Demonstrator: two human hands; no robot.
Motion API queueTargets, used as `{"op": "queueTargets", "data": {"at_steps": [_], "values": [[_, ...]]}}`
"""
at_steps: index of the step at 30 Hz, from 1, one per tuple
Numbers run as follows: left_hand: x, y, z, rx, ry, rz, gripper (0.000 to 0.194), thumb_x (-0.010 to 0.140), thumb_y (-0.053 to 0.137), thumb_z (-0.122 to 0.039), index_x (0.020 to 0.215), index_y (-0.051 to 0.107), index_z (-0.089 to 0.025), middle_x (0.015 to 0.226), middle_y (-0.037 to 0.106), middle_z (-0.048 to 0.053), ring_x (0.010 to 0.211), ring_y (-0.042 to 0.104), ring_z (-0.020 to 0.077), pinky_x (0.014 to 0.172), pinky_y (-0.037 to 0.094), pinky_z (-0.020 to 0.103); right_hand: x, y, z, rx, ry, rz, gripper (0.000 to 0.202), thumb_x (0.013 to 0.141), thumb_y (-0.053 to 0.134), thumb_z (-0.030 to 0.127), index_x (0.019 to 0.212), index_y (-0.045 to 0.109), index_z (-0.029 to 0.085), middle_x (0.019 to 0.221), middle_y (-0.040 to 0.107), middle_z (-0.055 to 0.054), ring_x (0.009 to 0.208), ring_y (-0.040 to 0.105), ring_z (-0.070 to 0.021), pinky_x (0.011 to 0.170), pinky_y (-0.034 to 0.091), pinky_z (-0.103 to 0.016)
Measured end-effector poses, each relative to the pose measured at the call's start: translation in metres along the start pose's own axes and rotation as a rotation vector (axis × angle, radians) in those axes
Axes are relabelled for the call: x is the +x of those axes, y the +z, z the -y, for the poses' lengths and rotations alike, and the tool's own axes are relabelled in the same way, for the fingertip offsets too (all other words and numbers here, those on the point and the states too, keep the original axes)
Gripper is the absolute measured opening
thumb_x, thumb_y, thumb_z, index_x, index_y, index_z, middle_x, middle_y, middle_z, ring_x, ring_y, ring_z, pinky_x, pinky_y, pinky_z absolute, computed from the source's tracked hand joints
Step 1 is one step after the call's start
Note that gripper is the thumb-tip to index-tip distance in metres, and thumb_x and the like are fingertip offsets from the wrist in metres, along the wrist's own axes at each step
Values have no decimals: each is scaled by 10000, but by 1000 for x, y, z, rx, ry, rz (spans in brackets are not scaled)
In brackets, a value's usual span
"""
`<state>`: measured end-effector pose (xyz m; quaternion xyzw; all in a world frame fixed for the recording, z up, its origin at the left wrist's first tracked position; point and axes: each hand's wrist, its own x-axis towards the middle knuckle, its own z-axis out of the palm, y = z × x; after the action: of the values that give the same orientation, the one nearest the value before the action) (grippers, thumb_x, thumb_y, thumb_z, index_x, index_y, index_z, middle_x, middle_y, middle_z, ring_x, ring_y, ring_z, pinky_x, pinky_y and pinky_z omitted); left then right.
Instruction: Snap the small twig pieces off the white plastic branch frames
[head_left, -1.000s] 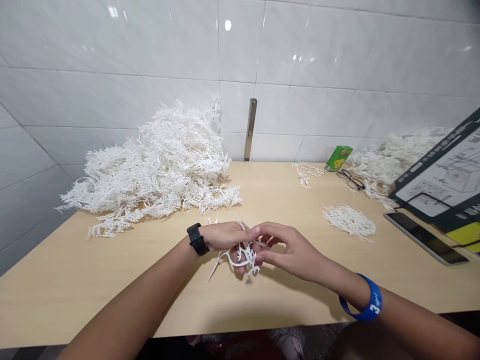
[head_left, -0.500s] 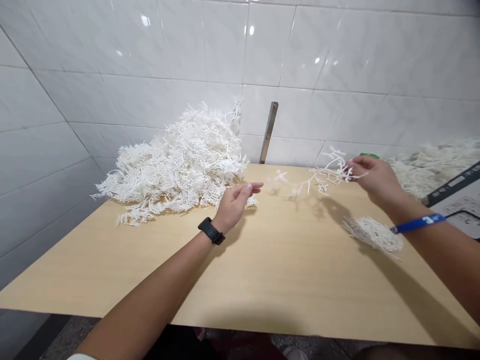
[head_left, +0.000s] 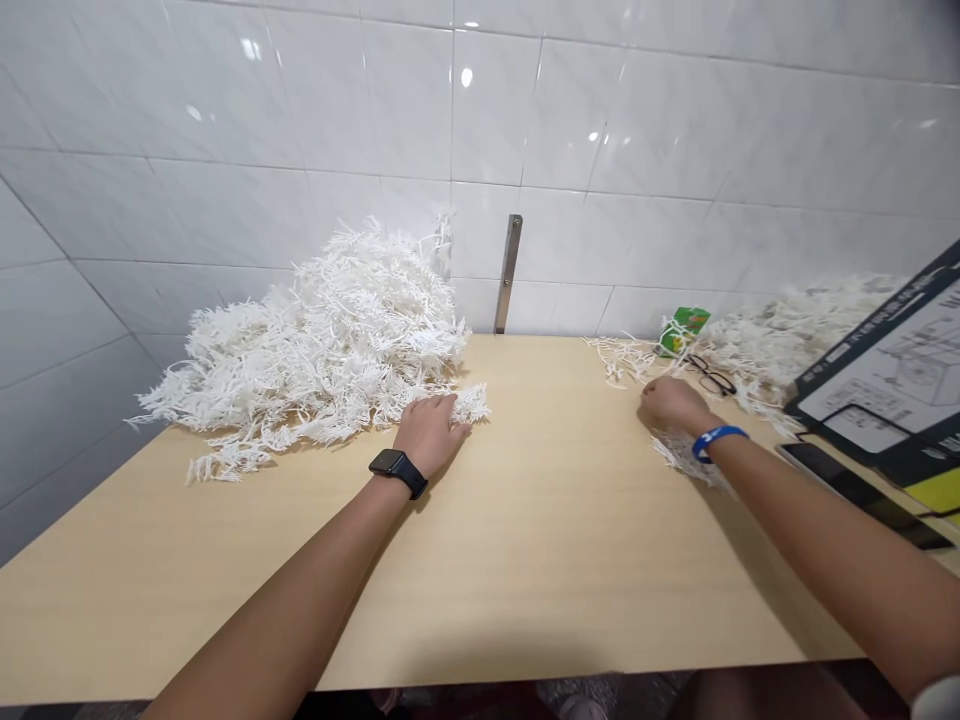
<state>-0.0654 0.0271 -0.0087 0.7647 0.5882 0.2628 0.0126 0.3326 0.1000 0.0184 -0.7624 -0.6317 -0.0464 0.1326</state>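
At the right edge of a large heap of white branched plastic-looking pieces (head_left: 330,340), my left hand (head_left: 429,432) rests with its thumb apart from the fingers. Its fingertips touch the heap's edge beside a small white sprig (head_left: 471,402). A black watch is on that wrist. My right hand (head_left: 673,402) is curled closed just above a small bundle of thin white strands (head_left: 686,458), which it partly covers. Whatever its fingers may hold is hidden. Behind that hand lie loose white branched pieces (head_left: 622,358).
Near the tiled wall stand a green packet (head_left: 684,328) and another white heap (head_left: 795,325). Eyeglasses (head_left: 710,376) lie before it. A printed box (head_left: 892,365) and a dark phone-like slab (head_left: 862,492) occupy the right side. A metal strip (head_left: 508,275) rises at the table's back edge.
My right hand has come down towards the small bundle; the branched piece no longer shows in its fingers. My left hand has moved against the large heap. The view has shifted right.
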Motion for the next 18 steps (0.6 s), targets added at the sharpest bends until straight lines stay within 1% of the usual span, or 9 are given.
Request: {"op": "queueTargets", "data": {"at_steps": [3, 6, 9, 11, 13, 14, 16, 17, 18], "values": [[-1, -1, 1, 60, -11, 8, 414, 806, 590, -301, 1204, 600, -186, 1153, 689, 138, 1082, 603, 327, 1004, 363, 500, -17, 19, 12, -13, 7, 60, 225, 770, 527, 196, 810, 744, 153, 878, 732, -167, 781, 682, -280, 650, 493, -332], [1, -4, 0, 47, -29, -28, 283, 815, 555, -230, 1080, 651, -202, 1078, 718, 118, 1026, 628, 313, 1006, 348, 515, -32, 27, 29, 42, -81, 55, 305, 807, 459, 213, 913, 742, 176, 1013, 731, -141, 917, 672, -286, 754, 501, -342], [3, -7, -1, -14, -22, -86, 182, 833, 545, -255, 951, 678, -214, 998, 733, 89, 977, 641, 295, 975, 382, 485, -47, 24, 56, 218, -173, 13, 343, 837, 417, 230, 970, 728, 171, 1084, 717, -122, 1003, 651, -283, 851, 501, -360], [4, -8, -1, -78, -15, -124, 193, 856, 532, -307, 914, 688, -210, 986, 728, 86, 959, 641, 283, 922, 428, 441, -61, 17, 80, 408, -214, 14, 338, 850, 409, 238, 972, 717, 170, 1081, 716, -107, 1003, 651, -261, 888, 504, -361], [5, -8, -2, -153, -18, -150, 240, 876, 513, -354, 887, 698, -202, 1000, 716, 91, 952, 638, 270, 876, 457, 403, -79, 8, 108, 623, -293, 90, 327, 866, 412, 254, 1003, 700, 178, 1085, 709, -94, 993, 653, -230, 884, 519, -344], [5, -7, -2, -190, -18, -158, 260, 882, 505, -370, 881, 701, -199, 1009, 710, 93, 951, 636, 263, 867, 464, 390, -88, 4, 122, 720, -333, 157, 337, 874, 423, 280, 1079, 675, 187, 1097, 700, -92, 969, 657, -218, 844, 539, -336], [5, -6, -2, -262, 0, -168, 279, 890, 496, -380, 888, 705, -195, 1014, 700, 93, 960, 632, 252, 875, 467, 374, -102, -2, 150, 869, -422, 310, 489, 859, 498, 342, 1326, 513, 198, 1250, 618, -113, 938, 657, -207, 733, 569, -318], [5, -6, -1, -299, 18, -168, 280, 893, 495, -377, 900, 706, -193, 1014, 697, 91, 968, 629, 246, 886, 465, 367, -106, -2, 163, 894, -464, 328, 598, 844, 537, 363, 1410, 414, 214, 1346, 545, -120, 964, 646, -206, 719, 570, -313], [5, -5, -1, -336, 39, -167, 282, 895, 493, -374, 913, 706, -190, 1015, 695, 91, 978, 625, 242, 898, 462, 363, -109, -1, 174, 895, -499, 309, 671, 827, 569, 367, 1446, 354, 225, 1402, 486, -127, 995, 630, -208, 735, 566, -315]]}}
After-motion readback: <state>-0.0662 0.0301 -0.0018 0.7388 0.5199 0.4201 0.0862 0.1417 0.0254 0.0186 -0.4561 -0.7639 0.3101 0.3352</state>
